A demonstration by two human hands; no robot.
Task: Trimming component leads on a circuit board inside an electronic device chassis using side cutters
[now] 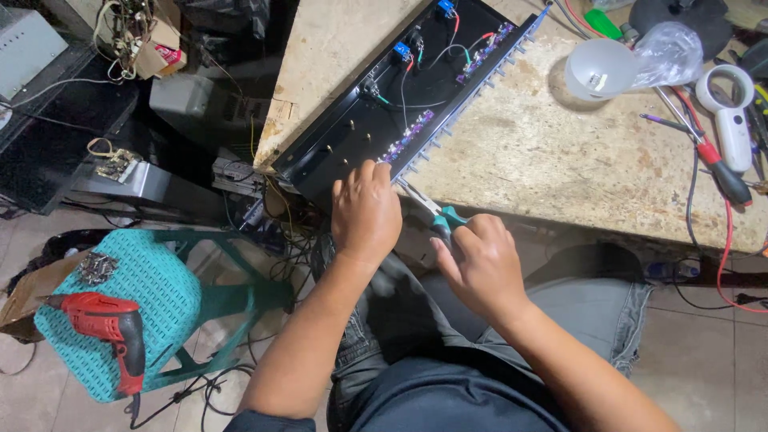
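Note:
A long black metal chassis (352,120) lies slanted across the near left corner of a worn wooden workbench (560,152), with blue parts, coloured wires and a row of purple parts and knobs along one edge. My left hand (366,210) rests on the chassis's near end, fingers curled over the edge. My right hand (478,262) grips teal-handled pliers (436,214), whose jaws point up-left toward the knob row beside my left hand.
A screwdriver with a red and black handle (720,170), a white magnifier (730,112), a frosted cup (600,70) and a plastic bag (670,50) lie on the bench's right. A teal stool (160,292) at left carries a red drill (108,324) and screws (96,266).

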